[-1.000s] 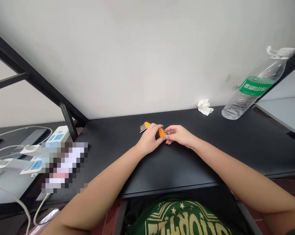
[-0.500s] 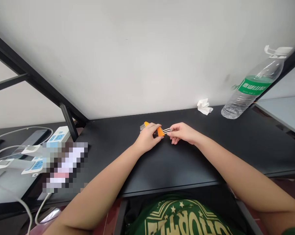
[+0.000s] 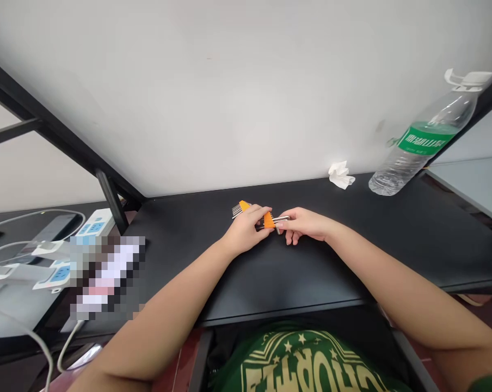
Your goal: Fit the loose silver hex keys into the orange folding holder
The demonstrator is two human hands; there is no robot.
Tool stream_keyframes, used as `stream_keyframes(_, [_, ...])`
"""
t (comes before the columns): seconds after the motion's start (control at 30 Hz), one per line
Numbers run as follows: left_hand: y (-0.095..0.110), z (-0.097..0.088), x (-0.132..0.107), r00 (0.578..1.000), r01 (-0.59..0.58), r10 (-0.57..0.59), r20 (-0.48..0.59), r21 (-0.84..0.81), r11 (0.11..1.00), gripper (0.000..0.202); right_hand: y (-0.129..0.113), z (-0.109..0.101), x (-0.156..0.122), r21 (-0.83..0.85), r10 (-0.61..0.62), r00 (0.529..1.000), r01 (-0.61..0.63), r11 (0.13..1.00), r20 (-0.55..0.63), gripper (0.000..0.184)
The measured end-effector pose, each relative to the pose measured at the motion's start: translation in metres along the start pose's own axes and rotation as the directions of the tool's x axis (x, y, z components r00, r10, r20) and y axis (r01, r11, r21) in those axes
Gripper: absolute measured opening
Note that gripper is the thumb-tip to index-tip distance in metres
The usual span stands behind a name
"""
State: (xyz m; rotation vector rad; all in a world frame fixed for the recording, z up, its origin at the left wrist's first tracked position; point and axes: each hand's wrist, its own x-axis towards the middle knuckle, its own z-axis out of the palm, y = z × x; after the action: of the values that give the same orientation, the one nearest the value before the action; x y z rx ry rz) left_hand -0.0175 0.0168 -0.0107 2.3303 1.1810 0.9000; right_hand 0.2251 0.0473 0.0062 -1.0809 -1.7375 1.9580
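An orange holder [image 3: 268, 219] with a row of metal hex keys lies on the black desk [image 3: 352, 256] near its back edge. My left hand [image 3: 246, 233] is closed over the holder and presses it to the desk. Several key ends stick out past my fingers at the far left of the holder. My right hand [image 3: 305, 224] pinches one metal key [image 3: 281, 219] that juts out of the holder's right end. The fingers of both hands are curled, and the middle of the holder is hidden under my left hand.
A crumpled white tissue [image 3: 340, 175] and a clear water bottle [image 3: 423, 142] with a green label stand at the back right by the white wall. Power strips [image 3: 93, 226] with white cables and a blurred patch lie at the left, past a black frame leg [image 3: 112, 202].
My right hand drew a metal key partly out of the holder's right end, and it stays pinched there. My left hand has kept its hold on the orange holder.
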Motion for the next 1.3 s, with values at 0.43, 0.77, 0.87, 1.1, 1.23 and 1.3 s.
stream_keyframes(0.43, [-0.001, -0.005, 0.000, 0.999, 0.034, -0.034, 0.003, 0.102, 0.994, 0.045, 0.000, 0.001, 0.001, 0.070, 0.019, 1.000, -0.020, 0.997, 0.006, 0.025])
stream_keyframes(0.77, [0.008, -0.003, 0.000, 0.999, -0.046, 0.042, 0.025, 0.180, 0.983, 0.045, 0.001, 0.006, 0.002, -0.085, 0.026, 0.997, -0.032, 0.996, -0.071, 0.027])
stream_keyframes(0.87, [0.008, -0.003, 0.000, 0.999, -0.042, 0.039, 0.022, 0.171, 0.984, 0.045, 0.003, 0.008, 0.003, -0.179, 0.006, 0.995, -0.024, 0.983, -0.103, 0.021])
stream_keyframes(1.1, [0.004, -0.006, 0.001, 1.000, 0.026, -0.024, -0.012, 0.159, 0.987, 0.045, 0.002, 0.002, 0.003, 0.003, 0.009, 0.994, -0.009, 1.000, -0.108, 0.018])
stream_keyframes(1.23, [0.000, -0.010, 0.001, 0.998, 0.047, -0.042, -0.042, 0.124, 0.991, 0.045, 0.000, -0.005, 0.000, 0.198, -0.006, 1.000, 0.010, 0.980, -0.022, 0.027])
stream_keyframes(1.3, [-0.001, -0.010, 0.001, 0.998, 0.050, -0.045, -0.047, 0.113, 0.992, 0.045, 0.002, -0.008, 0.000, 0.266, -0.047, 0.998, 0.036, 0.963, 0.036, 0.035])
